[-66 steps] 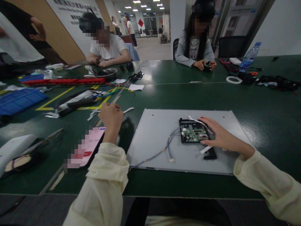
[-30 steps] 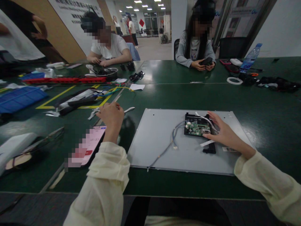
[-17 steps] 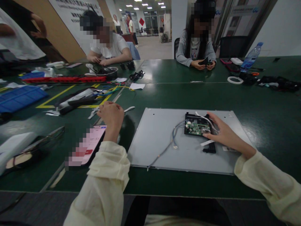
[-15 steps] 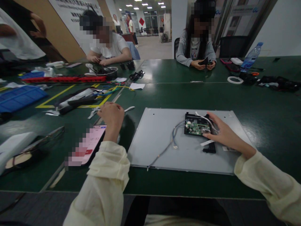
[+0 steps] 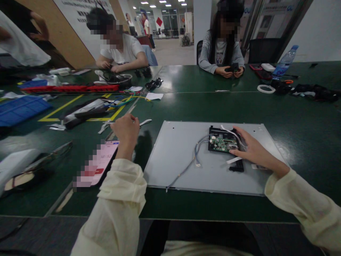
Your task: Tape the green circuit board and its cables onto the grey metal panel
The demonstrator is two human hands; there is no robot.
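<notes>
Two hands: left hand (image 5: 125, 131) curled, grip unclear; right hand (image 5: 250, 146) clasped a circuit board (image 5: 220, 143), newly shifted, so seemingly loose.

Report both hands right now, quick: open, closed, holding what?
Left hand: loosely curled; whether it holds anything cannot be told.
Right hand: closed on the right side of the black frame bearing the green circuit board.

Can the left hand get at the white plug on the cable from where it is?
Probably yes: the left hand is left of the grey panel, and nothing visible stands between it and the white plug. What it holds, if anything, is hidden.
</notes>
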